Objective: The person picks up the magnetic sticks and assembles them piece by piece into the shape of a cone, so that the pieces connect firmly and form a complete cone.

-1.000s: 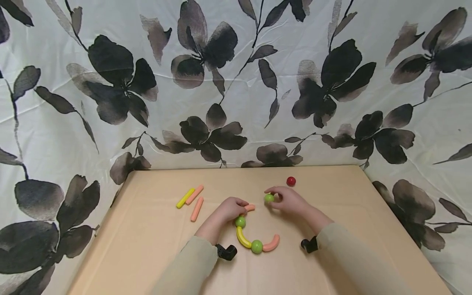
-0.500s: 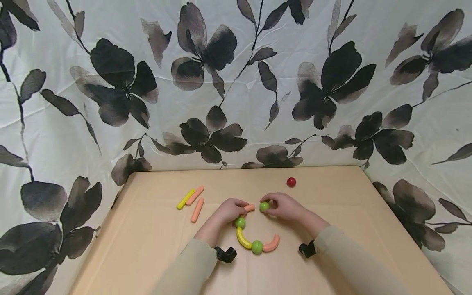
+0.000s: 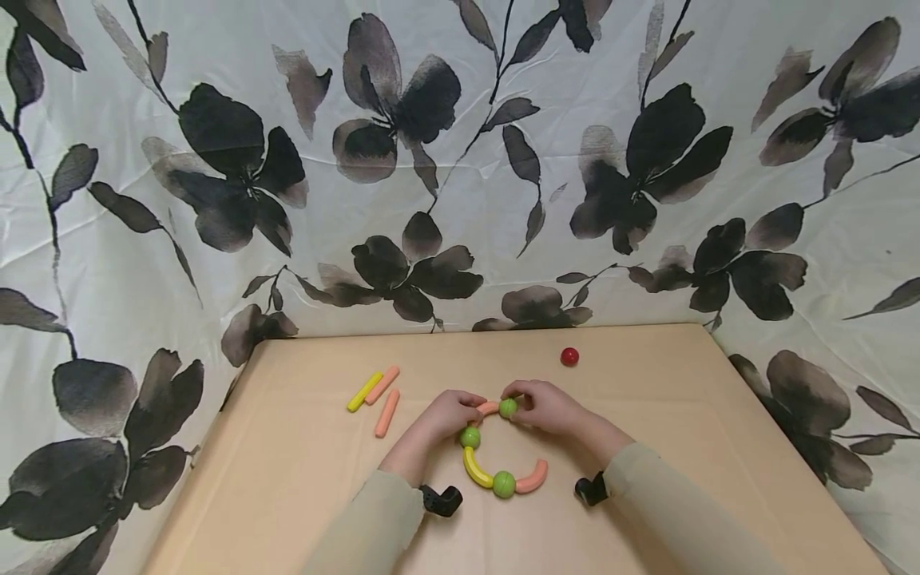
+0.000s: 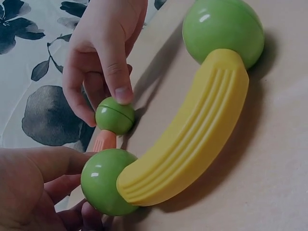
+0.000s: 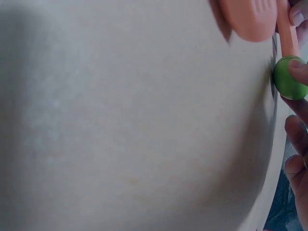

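- The left hand (image 3: 447,414) is lying low near the middle of the tabletop (image 3: 302,447), fingers curling inward in a grip, forearm in a beige sleeve running back toward the near edge.
- The right hand (image 3: 546,406) is facing it from the right, thumb and forefinger pinching, fingertips (image 4: 121,91) pressing down.
- Both wrists are wearing small black mounts.
- The two hands are almost meeting, fingertips just apart.

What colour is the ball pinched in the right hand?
Green; the ball shows best in the left wrist view.
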Demonstrator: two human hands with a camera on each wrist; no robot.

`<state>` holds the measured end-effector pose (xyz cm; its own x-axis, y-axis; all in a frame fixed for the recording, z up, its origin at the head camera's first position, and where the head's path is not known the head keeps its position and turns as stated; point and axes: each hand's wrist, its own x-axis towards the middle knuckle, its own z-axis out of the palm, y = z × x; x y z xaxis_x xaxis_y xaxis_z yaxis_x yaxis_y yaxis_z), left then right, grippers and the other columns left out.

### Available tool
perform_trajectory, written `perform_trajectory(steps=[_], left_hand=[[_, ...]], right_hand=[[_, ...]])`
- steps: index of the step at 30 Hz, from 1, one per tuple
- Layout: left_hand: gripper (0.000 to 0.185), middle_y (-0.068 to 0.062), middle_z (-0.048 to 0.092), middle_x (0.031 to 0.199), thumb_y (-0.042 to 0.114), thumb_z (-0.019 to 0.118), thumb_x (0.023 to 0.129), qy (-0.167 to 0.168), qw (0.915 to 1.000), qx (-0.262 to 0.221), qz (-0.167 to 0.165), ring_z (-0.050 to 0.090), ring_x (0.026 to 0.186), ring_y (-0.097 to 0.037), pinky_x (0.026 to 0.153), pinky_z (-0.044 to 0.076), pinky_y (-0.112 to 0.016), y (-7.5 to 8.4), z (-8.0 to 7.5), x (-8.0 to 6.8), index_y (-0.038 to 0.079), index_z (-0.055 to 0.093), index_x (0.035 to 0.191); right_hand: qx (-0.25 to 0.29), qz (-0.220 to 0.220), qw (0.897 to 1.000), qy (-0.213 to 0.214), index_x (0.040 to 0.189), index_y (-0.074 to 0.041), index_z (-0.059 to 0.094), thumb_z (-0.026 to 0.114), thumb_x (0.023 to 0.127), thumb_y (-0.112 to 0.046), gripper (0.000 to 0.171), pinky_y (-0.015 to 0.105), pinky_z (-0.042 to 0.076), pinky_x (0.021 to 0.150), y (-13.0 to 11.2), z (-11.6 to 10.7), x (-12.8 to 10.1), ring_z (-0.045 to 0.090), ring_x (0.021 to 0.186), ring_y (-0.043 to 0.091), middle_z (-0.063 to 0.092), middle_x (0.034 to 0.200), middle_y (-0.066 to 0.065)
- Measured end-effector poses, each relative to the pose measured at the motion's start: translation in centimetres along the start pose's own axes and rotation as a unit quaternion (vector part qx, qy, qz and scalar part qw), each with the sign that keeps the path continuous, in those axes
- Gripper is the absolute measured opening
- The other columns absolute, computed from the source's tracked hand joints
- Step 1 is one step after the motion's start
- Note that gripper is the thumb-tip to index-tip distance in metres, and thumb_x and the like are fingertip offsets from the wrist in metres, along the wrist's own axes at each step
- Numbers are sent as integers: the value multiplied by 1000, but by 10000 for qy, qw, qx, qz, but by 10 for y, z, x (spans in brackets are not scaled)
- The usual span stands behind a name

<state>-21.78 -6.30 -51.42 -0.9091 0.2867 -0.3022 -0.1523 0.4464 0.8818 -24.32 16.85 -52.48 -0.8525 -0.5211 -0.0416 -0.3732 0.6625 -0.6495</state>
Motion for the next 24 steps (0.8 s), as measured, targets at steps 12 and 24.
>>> perform_trajectory(steps=[12,24], left_hand=[[30,-7,67,105,9,66,92,17,10000,86,11,59,80,-15,66,47,-25,1,0,-1,5,71,121],[30,-7,67,104,8,65,92,-18,10000,65,-11,58,74,-13,63,47,-24,1,1,-1,5,70,121]], right_hand=[[-26,46,9998,184,122,-24,68,82,83,-28,42,36,46,85,1,-5,-4,54,96,17,64,118,-6],[-228,-371,9990,89,113,-25,75,81,83,-34,33,29,44,73,0,-13,-28,53,84,16,65,98,-9]])
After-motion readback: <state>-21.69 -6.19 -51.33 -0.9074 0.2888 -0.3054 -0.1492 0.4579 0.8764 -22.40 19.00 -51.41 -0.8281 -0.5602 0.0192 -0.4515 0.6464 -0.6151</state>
